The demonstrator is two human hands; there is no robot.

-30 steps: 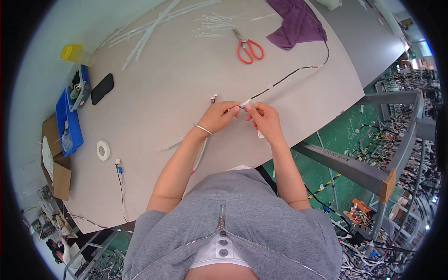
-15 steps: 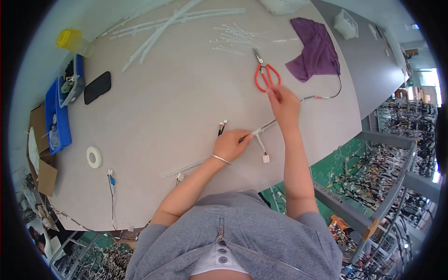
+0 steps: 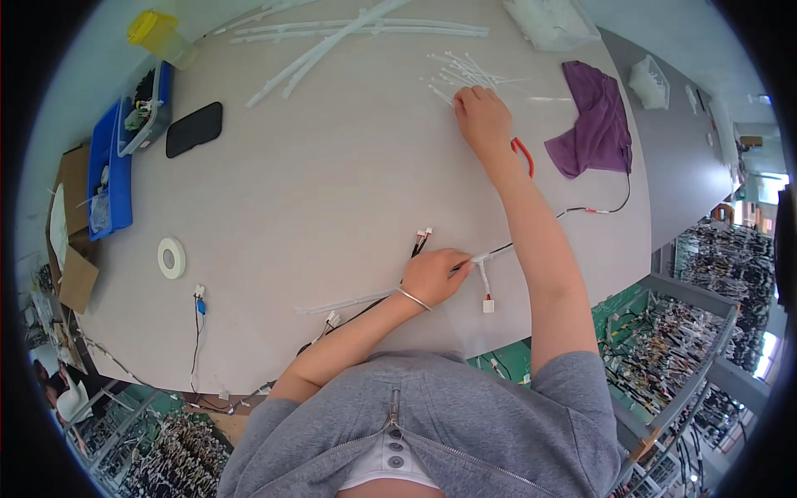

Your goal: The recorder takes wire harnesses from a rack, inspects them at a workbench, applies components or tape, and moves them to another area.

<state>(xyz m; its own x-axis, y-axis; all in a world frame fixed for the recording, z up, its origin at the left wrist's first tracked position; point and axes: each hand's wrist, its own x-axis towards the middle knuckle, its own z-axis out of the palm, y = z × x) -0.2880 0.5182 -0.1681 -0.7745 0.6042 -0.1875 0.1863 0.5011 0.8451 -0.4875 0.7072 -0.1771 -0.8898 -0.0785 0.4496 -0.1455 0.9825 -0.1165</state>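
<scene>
On table [image 3: 290, 207], wire harness [image 3: 531, 232] runs left-right under left hand [image 3: 432, 275].

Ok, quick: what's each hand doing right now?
Left hand: closed on the wire harness, pinning it to the table.
Right hand: fingers down on the white cable ties; grip cannot be told.

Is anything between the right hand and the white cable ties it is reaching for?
Nothing visible: the right hand is already at the loose white cable ties. The red-handled scissors lie behind it, under the wrist.
</scene>
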